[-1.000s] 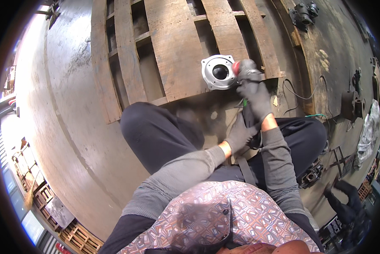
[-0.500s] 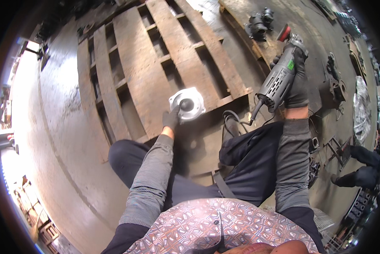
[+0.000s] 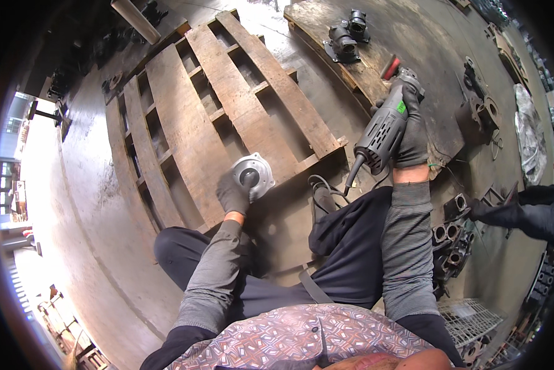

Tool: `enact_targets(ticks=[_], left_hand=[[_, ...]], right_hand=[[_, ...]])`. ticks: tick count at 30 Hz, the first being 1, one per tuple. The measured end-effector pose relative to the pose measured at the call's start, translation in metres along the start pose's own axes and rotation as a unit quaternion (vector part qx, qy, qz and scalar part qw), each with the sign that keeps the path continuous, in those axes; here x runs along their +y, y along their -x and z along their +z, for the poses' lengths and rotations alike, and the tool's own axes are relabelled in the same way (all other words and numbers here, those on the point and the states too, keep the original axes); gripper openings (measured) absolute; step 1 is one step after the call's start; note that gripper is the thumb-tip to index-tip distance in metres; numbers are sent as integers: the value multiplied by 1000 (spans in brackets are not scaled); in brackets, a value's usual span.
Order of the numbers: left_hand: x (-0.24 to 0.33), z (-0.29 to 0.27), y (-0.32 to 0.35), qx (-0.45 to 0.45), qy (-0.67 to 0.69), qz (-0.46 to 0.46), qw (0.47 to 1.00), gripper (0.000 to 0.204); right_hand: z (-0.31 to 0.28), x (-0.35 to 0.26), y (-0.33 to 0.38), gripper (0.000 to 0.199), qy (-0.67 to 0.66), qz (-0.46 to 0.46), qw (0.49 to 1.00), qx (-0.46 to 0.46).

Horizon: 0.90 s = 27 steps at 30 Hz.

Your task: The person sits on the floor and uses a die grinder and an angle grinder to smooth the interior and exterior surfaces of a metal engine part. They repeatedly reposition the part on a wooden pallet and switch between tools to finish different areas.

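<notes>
At the near edge of the wooden pallet (image 3: 177, 114), my gloved left hand (image 3: 232, 196) is closed on a round silver metal flange (image 3: 262, 168). A finger or thumb lies over the dark hole at its middle; the fingers under it are hidden. My gloved right hand (image 3: 414, 140) grips a grey angle grinder (image 3: 380, 134) off the pallet's right side, with the grinder's head pointing away from me. Its red-edged disc (image 3: 389, 67) is apart from the flange. The grinder's cord (image 3: 353, 176) hangs toward my foot.
Dark cast metal parts (image 3: 343, 44) stand on a wooden board (image 3: 314, 26) at far right. More castings (image 3: 452, 234) lie on the floor by my right arm. Another person's leg (image 3: 523, 216) shows at the right edge. A wire rack (image 3: 471, 317) sits at lower right.
The whole view has shifted, so the scene sits further left. The flange has turned a little in my left hand, which now lies at its lower left. The grinder stays in my right hand.
</notes>
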<state>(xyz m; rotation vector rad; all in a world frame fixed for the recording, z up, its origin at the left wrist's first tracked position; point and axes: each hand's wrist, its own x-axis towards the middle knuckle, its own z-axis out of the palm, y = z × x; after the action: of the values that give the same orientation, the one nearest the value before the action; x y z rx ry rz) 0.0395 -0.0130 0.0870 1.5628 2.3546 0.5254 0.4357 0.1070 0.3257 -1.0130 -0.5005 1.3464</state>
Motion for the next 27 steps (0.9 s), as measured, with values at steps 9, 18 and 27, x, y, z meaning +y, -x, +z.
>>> enact_targets(ticks=[9,18,27], left_hand=[[-4,35,0,-179,-173,195,949,63],[42,-49,-112,-395,50,14,917,30],[135,-22,-190,-439,316,-12,841,30]], right_hand=[[1,-2,2,52,-58,36,998,-16],[-18,-6,-3,49,-82,27,996,-25],[-27,-21,-4,47,-89,91,990,60]])
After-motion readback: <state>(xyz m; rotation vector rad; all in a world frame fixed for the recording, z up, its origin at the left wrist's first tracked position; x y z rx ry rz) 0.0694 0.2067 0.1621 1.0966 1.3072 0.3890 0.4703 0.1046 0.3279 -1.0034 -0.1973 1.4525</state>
